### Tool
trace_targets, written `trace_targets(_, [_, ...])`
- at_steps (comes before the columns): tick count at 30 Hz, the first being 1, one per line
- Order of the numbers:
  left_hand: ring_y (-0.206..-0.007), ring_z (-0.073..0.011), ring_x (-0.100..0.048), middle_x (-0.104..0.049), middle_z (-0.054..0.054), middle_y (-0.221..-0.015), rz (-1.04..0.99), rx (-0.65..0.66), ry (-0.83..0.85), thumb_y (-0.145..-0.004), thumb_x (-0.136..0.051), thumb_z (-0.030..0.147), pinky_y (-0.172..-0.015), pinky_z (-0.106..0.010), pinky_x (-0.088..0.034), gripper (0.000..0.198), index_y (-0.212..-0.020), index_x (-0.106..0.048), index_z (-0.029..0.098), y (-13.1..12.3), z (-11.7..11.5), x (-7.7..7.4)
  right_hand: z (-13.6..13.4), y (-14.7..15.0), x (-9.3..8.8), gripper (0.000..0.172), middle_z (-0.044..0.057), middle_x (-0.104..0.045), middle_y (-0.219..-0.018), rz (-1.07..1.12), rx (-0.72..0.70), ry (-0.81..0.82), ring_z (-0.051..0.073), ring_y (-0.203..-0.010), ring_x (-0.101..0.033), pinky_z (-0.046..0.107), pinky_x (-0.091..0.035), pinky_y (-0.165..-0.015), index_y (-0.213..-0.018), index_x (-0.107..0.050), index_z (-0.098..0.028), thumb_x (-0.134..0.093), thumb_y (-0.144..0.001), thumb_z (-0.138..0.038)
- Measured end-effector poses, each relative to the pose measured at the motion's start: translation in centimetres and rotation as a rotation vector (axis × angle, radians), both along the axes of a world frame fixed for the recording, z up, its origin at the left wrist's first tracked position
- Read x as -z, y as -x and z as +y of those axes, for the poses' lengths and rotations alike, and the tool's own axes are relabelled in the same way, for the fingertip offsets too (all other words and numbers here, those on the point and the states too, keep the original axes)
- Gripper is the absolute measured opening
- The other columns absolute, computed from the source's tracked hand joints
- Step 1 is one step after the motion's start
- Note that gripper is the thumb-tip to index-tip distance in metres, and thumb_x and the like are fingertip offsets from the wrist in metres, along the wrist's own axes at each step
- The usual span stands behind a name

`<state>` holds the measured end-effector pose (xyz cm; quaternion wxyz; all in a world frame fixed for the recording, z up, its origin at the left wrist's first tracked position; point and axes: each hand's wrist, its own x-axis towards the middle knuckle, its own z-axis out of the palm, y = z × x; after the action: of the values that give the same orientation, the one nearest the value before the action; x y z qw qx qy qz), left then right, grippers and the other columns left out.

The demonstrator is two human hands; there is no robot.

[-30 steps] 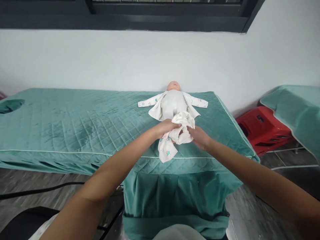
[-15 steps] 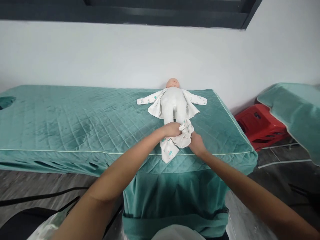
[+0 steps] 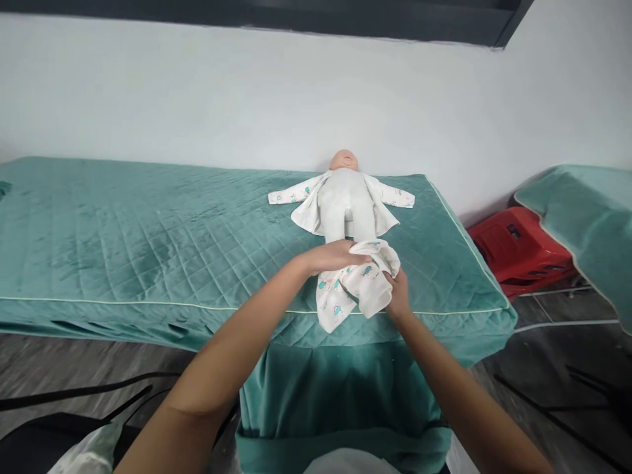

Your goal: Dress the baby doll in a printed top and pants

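On the green quilted bed lies a baby doll [image 3: 348, 194] on its back, its head toward the wall. A white patterned baby shirt [image 3: 293, 192] is on its arms and spread open at the front. Small printed baby pants [image 3: 365, 283] are bunched at the doll's feet, over the bed's near edge. My left hand [image 3: 336, 257] is closed on the upper left of the pants, fingers partly under the cloth. From the right, my right hand [image 3: 397, 296] grips the pants, its fingers partly hidden by the fabric. The doll's feet are covered.
The green bed [image 3: 162, 243] runs along a white wall [image 3: 222, 99]. A red plastic stool [image 3: 518, 250] stands on the floor to the right, beside another green-covered bed [image 3: 587, 217]. A black chair [image 3: 44, 441] is at lower left.
The pants have been opened out from a tighter bunch, and the waist end is wider. My right hand has shifted slightly right and down. The camera view has tilted a little.
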<state>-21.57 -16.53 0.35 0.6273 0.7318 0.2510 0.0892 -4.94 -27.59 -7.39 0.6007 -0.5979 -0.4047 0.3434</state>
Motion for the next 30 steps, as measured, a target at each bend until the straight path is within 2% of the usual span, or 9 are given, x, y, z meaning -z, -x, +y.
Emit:
trace_targets(3, [-0.107,-0.0261,-0.069,-0.075,-0.01,-0.116,-0.069,0.041,0.222,-0.074,-0.08,0.046,-0.089,-0.034,-0.053,0.049,-0.113,-0.072,0.017,0.5,0.9,-0.4,0.9,-0.7,0.1,0.027,0.01,-0.073,-0.107,-0.133,0.023,-0.04,0.033,-0.107,-0.064,0.046,-0.05,-0.095,-0.098,-0.059,-0.026,-0.06,-0.074,-0.039])
trace_targets(6, [-0.096,-0.0226,-0.07,-0.075,-0.009,-0.107,-0.113,-0.004,0.27,-0.067,-0.086,0.039,-0.082,-0.032,-0.054,0.051,-0.11,-0.07,0.016,0.6,2.0,-0.6,1.9,-1.3,0.0,0.022,0.008,-0.07,-0.097,-0.202,0.045,-0.055,0.03,-0.097,-0.062,0.043,-0.05,-0.089,-0.093,-0.053,-0.025,-0.058,-0.075,-0.037])
trace_targets(10, [-0.085,-0.0194,-0.067,-0.071,-0.004,-0.096,-0.151,-0.115,0.137,-0.069,-0.082,0.041,-0.075,-0.03,-0.052,0.044,-0.103,-0.068,0.017,-0.2,3.1,-0.7,3.6,-2.4,-0.1,0.016,0.005,-0.067,-0.093,-0.247,0.054,-0.075,0.025,-0.09,-0.058,0.038,-0.047,-0.086,-0.089,-0.049,-0.026,-0.058,-0.077,-0.032])
trace_targets(15, [-0.092,-0.0199,-0.063,-0.067,-0.003,-0.095,-0.154,-0.173,-0.202,-0.078,-0.069,0.036,-0.087,-0.032,-0.048,0.027,-0.096,-0.066,0.016,-1.7,4.8,-0.6,6.2,-4.0,0.8,0.019,0.002,-0.064,-0.091,-0.275,0.06,-0.125,0.022,-0.087,-0.056,0.036,-0.046,-0.085,-0.09,-0.049,-0.024,-0.057,-0.076,-0.035])
trace_targets(20, [-0.098,-0.0217,-0.062,-0.068,-0.004,-0.099,-0.109,-0.271,-0.495,-0.082,-0.061,0.026,-0.092,-0.033,-0.045,0.018,-0.097,-0.064,0.017,-2.8,6.2,0.3,8.7,-4.5,1.6,0.019,0.003,-0.067,-0.095,-0.291,0.06,-0.186,0.023,-0.093,-0.059,0.039,-0.048,-0.09,-0.093,-0.054,-0.023,-0.054,-0.078,-0.035])
trace_targets(24, [-0.101,-0.0225,-0.064,-0.071,-0.004,-0.102,-0.055,-0.393,-0.667,-0.086,-0.053,0.02,-0.092,-0.033,-0.045,0.021,-0.104,-0.064,0.02,-3.5,6.3,1.4,10.5,-5.0,1.7,0.018,0.006,-0.068,-0.094,-0.375,0.03,-0.226,0.025,-0.095,-0.06,0.041,-0.048,-0.091,-0.092,-0.056,-0.022,-0.053,-0.083,-0.037])
trace_targets(27, [-0.103,-0.0218,-0.064,-0.072,-0.004,-0.103,-0.089,-0.516,-0.652,-0.086,-0.055,0.019,-0.094,-0.032,-0.045,0.018,-0.1,-0.066,0.019,-3.3,6.4,1.8,11.3,-5.5,1.5,0.017,0.004,-0.065,-0.086,-0.393,0.004,-0.168,0.024,-0.086,-0.058,0.041,-0.049,-0.085,-0.088,-0.056,-0.022,-0.053,-0.081,-0.037])
trace_targets(30, [-0.1,-0.0212,-0.063,-0.072,-0.003,-0.1,-0.148,-0.563,-0.447,-0.082,-0.065,0.025,-0.094,-0.031,-0.045,0.017,-0.097,-0.068,0.017,-2.2,6.5,2.1,11.4,-5.7,1.2,0.016,0.002,-0.062,-0.083,-0.355,-0.002,-0.111,0.022,-0.082,-0.056,0.038,-0.049,-0.081,-0.088,-0.057,-0.022,-0.055,-0.077,-0.033])
